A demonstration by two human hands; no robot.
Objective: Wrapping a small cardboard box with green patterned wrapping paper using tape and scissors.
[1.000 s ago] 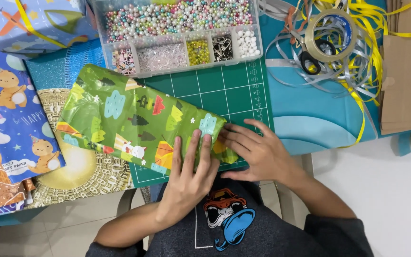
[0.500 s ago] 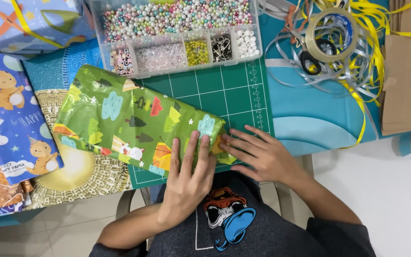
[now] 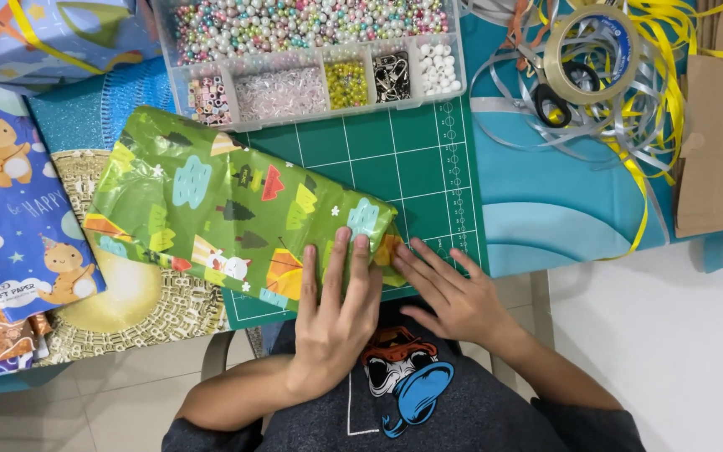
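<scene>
Green wrapping paper printed with trees, clouds and small tents covers a flat parcel (image 3: 236, 213), which is laid slantwise across the near left part of a green cutting mat (image 3: 395, 159), its left end reaching over a gold patterned sheet (image 3: 119, 301). The parcel's near right end is pressed down by the left hand (image 3: 338, 322), laid flat with the palm down and the fingers straight and close together, the fingertips resting on the paper. The right hand (image 3: 453, 297) is placed just beside it, at the parcel's right corner; its fingers are stretched and slightly spread, with the tips touching the folded edge of the paper and the mat beneath. Nothing is gripped by either hand.

Beyond the mat, at its far edge, a clear compartment box (image 3: 320, 50) is set, filled with pastel beads and small findings. To the right of the box, a roll of clear tape (image 3: 589, 52) and a pair of black-handled scissors (image 3: 556, 99) are seen among a tangle of silver and yellow ribbon (image 3: 654, 109). A brown cardboard piece (image 3: 721, 142) is lying at the far right. At the left, blue cartoon gift paper (image 3: 10, 201) is spread out.
</scene>
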